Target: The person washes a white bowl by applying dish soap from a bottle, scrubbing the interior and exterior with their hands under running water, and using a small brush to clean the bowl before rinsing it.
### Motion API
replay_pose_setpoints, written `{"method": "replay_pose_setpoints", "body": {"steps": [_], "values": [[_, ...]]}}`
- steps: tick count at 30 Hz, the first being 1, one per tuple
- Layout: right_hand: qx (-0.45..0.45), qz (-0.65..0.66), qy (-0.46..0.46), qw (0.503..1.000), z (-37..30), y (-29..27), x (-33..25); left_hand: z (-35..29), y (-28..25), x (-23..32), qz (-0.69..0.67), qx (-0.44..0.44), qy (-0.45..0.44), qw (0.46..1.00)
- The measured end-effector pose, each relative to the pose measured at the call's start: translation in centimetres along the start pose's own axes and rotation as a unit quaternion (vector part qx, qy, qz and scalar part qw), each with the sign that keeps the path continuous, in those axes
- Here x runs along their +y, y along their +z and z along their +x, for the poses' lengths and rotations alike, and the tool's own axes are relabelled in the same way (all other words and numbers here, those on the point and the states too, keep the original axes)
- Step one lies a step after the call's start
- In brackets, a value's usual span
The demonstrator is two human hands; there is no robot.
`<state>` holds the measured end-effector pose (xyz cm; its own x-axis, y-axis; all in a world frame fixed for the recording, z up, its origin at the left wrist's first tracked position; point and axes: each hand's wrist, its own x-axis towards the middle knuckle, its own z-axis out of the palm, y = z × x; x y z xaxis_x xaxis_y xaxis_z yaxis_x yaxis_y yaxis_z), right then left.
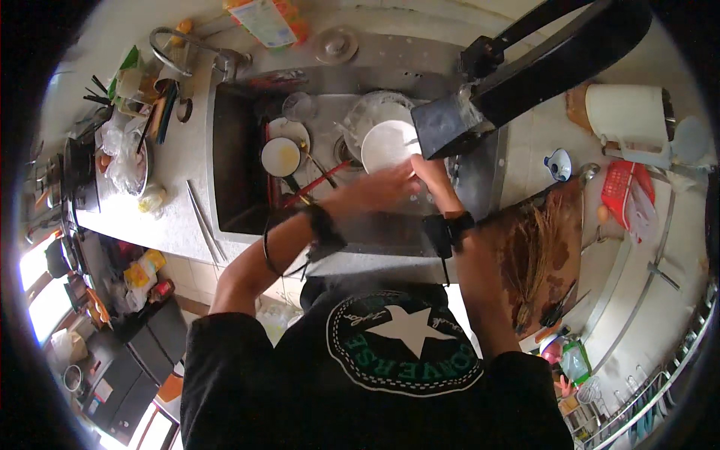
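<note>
Over the right part of the sink [360, 238], my right hand [433, 177] grips a white bowl [386, 142] at its near right rim. My left hand [379, 189], smeared by motion, is at the bowl's near side; its fingers cannot be made out. Behind the bowl is a clear, wet-looking plastic or glass vessel [371, 106], partly covered. Left of my hands, a small white bowl with a yellowish inside [281, 156] lies over a pale plate [292, 129]. A clear cup [300, 106] stands behind them. Red chopsticks or rods [319, 181] lie across the sink.
A black camera arm [525, 75] juts in at upper right. The faucet [225, 64] bends over the back left. Metal chopsticks [202, 221] lie on the left counter. On the right are a wooden cutting board [562, 247] with dried stalks, a white spoon [558, 165] and a red basket [626, 191].
</note>
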<state>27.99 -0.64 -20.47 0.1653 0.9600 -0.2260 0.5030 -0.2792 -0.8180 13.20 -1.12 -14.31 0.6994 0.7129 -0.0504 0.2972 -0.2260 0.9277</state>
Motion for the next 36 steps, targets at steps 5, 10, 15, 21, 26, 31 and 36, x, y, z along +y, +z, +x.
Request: {"method": "replay_pose_setpoints", "body": {"steps": [5, 10, 15, 21, 26, 31, 36], "values": [[-0.046, 0.035, 0.103, 0.993, 1.3, 1.3, 1.1, 1.2, -2.6, -3.0, 0.240, -0.152, 0.061, 0.957], [-0.082, 0.052, 0.099, 0.990, 0.1, 0.2, 1.5, 1.1, -0.6, -2.3, 0.099, -0.124, 0.007, 0.987], [0.108, -0.054, -0.162, 0.979, 1.0, 0.6, 0.1, 1.7, 0.4, -6.6, 0.128, 0.085, 0.263, 0.952], [-0.087, -0.091, 0.066, 0.990, -0.2, 1.9, 0.5, 1.0, -2.4, -2.5, 0.212, -0.208, 0.023, 0.954], [-0.028, 0.020, 0.072, 0.997, 3.2, 2.6, 7.0, 1.8, -0.8, -6.5, 0.209, -0.209, -0.079, 0.952], [0.013, -0.075, -0.201, 0.977, 1.0, 1.9, 2.4, 1.0, -2.6, -3.5, 0.534, -0.004, 0.115, 0.837], [-0.119, 0.180, 0.221, 0.951, 1.0, -0.8, -3.3, 0.8, -1.9, -4.4, 0.324, -0.172, -0.046, 0.929]]}}
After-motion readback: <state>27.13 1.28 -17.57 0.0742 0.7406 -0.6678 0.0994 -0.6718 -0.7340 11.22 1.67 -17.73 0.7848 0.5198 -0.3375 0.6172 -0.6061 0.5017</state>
